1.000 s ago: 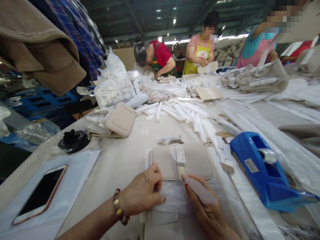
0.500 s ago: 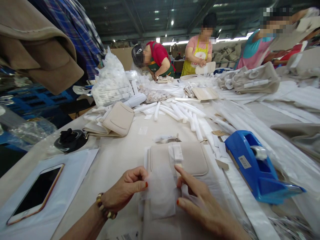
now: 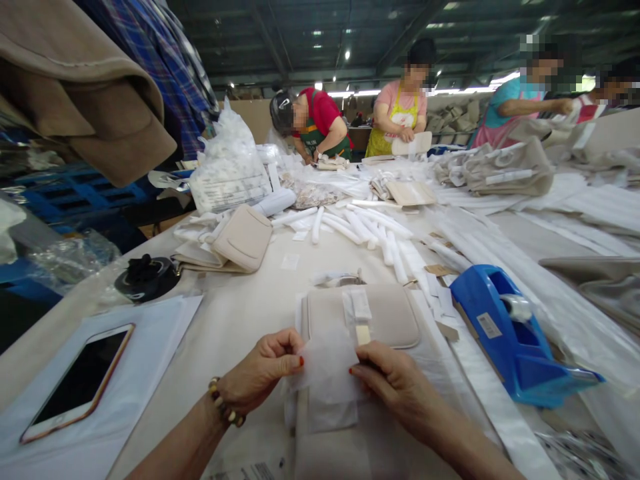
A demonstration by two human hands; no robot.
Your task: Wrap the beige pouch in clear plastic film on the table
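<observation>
Between my hands stretches a thin, see-through white sheet of tissue paper. My left hand pinches its left edge, with a beaded bracelet at the wrist. On the opposite edge, my right hand grips the sheet between thumb and fingers. Beneath it lies a beige bag with a rounded flap, flat on the table. White wrapping covers the middle of the flap, and a small pale yellow strip shows just below it. The bag's lower part is partly hidden by the sheet and my hands.
A blue tape dispenser stands to the right. At left, a phone rests on white sheets, near a black round object. White foam tubes and another beige bag lie farther back. Several co-workers stand across the table.
My right hand has gone from fingers spread over the bag to pinching the tissue paper's right edge. The sheet now hangs spread between both hands.
</observation>
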